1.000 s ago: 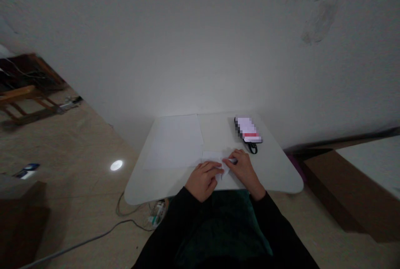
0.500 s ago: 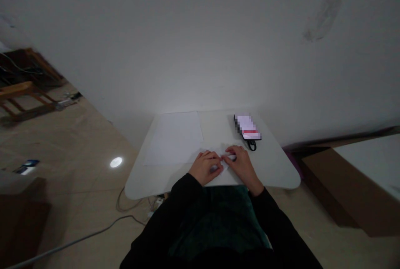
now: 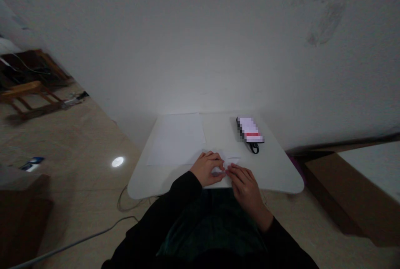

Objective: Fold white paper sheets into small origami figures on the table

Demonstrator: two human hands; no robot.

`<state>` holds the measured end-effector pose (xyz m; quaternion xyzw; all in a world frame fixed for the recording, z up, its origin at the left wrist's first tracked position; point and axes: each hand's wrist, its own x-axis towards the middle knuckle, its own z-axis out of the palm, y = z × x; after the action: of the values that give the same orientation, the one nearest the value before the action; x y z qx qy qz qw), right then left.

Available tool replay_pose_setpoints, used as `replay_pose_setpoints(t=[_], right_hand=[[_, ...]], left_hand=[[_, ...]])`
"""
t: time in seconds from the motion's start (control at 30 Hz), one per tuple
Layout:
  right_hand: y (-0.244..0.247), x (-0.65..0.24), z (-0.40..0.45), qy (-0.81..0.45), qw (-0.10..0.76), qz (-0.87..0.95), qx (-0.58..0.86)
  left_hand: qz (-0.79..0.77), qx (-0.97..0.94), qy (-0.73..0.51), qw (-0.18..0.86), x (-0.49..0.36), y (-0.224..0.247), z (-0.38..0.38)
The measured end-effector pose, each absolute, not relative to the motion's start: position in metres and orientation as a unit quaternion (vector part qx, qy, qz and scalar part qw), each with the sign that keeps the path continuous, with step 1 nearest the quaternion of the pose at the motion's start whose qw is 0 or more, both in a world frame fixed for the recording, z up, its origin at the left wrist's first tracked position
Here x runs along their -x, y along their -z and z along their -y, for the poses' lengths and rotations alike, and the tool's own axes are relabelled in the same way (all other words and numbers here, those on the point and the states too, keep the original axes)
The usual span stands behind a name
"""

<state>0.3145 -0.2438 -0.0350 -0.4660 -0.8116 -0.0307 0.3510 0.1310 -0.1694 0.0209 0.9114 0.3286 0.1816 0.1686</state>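
A small folded piece of white paper (image 3: 233, 160) lies near the front edge of the white table (image 3: 268, 173). My left hand (image 3: 207, 169) curls over its left part, with thumb and fingers closed on it. My right hand (image 3: 246, 183) has its fingertips together at the paper's near edge, close to the left fingertips. One flap of the paper points to the right beyond the fingers. Some of its folds are hidden beneath my hands. Flat white sheets (image 3: 178, 138) lie to the left, just beyond my left hand.
A phone (image 3: 250, 130) with a black strap (image 3: 254, 148) lies at the table's back right. The wall (image 3: 200, 52) rises behind the table. A cardboard box (image 3: 346, 190) stands at right. A cable (image 3: 93, 235) and a wooden stool (image 3: 31, 90) are on the left.
My right hand has moved down from the paper's right side to its near edge, uncovering the right flap. My left hand has stayed on the paper. The view has shifted slightly.
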Motion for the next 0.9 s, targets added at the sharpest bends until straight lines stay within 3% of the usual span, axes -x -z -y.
replay_pose_setpoints(t=[0.47, 0.9], right_hand=[[0.030, -0.318, 0.245, -0.007, 0.366, 0.836, 0.409], [0.038, -0.348, 0.211, -0.012, 0.412, 0.763, 0.498]], left_hand=[[-0.301, -0.925, -0.176, 0.148, -0.124, -0.020, 0.177], [-0.298, -0.930, -0.172, 0.128, -0.122, -0.015, 0.179]])
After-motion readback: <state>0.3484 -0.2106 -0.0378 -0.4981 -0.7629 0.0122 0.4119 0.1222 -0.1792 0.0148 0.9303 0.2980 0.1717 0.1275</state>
